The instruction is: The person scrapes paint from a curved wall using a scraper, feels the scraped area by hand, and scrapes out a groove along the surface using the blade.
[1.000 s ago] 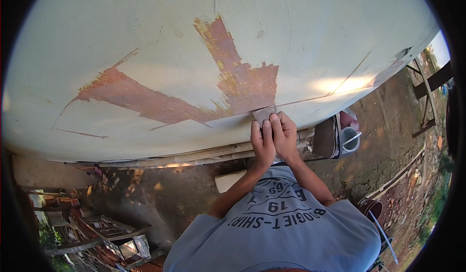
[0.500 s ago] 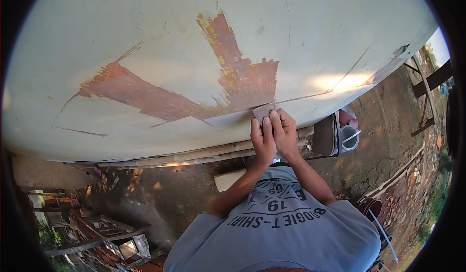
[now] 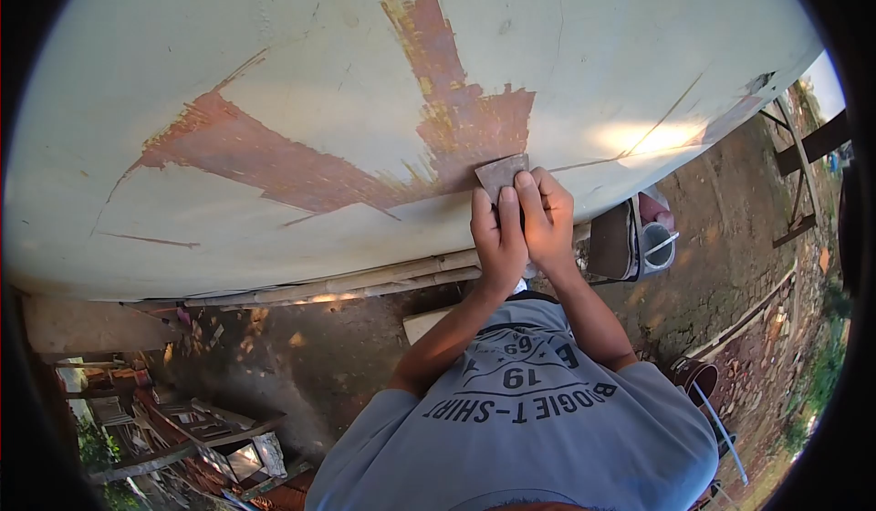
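A small flat rectangular scraper blade (image 3: 502,172) is pinched by both my hands, its upper edge against the pale painted surface (image 3: 319,46). My left hand (image 3: 497,242) grips the blade's lower left part with closed fingers. Beside it, my right hand (image 3: 549,219) is closed on the lower right part, thumbs close together. Just above the blade lies a scraped reddish-brown patch (image 3: 474,128) with yellow flecks along its edges. Another scraped band (image 3: 265,160) slants away to the left, joining the first patch near the blade.
Bamboo poles (image 3: 401,278) run along the surface's lower edge. To the right hangs or stands a grey container (image 3: 657,246) with a white stick in it. A brown bucket (image 3: 698,379) is at lower right. Scrap wood (image 3: 201,438) lies piled at lower left.
Both hands and the scraper blade have moved up a little and slightly right, onto the lower part of the scraped patch. The view has shifted slightly.
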